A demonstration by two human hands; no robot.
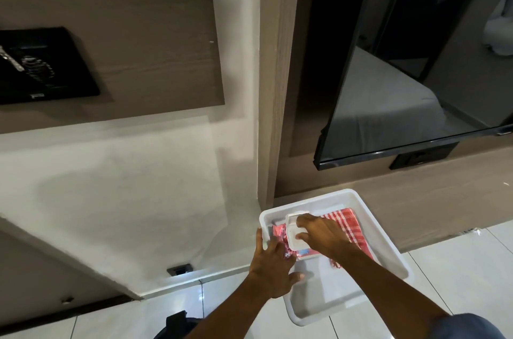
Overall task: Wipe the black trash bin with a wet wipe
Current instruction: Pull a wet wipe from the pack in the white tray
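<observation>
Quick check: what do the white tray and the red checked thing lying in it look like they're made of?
White tray: looks like moulded plastic, smooth and semi-matt, with rounded corners and a rolled rim. Red checked cloth: seems woven fabric, matt, lying flat with frayed-looking threads at its near edge; the right hand partly covers it.

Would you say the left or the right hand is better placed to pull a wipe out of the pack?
The right hand: its fingers already rest at the white flip lid of the wipe pack in the white tray. The left hand steadies the pack's near edge.
</observation>
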